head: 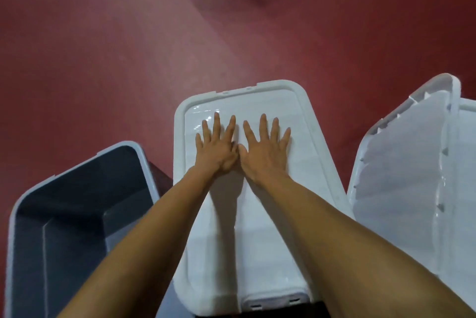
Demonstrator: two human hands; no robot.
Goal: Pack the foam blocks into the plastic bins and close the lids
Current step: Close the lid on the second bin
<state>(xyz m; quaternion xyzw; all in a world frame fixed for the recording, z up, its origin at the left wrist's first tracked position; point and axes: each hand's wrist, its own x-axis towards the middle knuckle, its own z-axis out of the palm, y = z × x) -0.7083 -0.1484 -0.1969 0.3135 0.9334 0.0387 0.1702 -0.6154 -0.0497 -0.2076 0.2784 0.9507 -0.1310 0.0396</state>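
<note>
The white lid (pixel 257 240) lies flat across the middle of the frame, directly under both palms, so any pressing to seat it goes straight down. Its long axis runs from the bottom centre up toward the middle of the frame, leaning slightly left at the top. The left hand (pixel 216 147) and right hand (pixel 265 150) rest side by side on its upper half, neither nearer than the other. The fingers (pixel 217 124) are straight and spread, pointing up the frame, and the thumbs meet or nearly meet between the hands. The latch (pixel 275 302) sits at the lid's lower end, at the bottom edge of the frame between the forearms, back behind the wrists; I judge it the likely next spot to press. The lid is glossy, with a raised rounded rim and a recessed panel. It covers its bin, and I cannot tell whether foam blocks are inside. At lower left a grey bin (pixel 77 188) stands open with a dark interior. At right a second lid (pixel 401 176), translucent white, is raised. The floor (pixel 128 60) is dull red.
</note>
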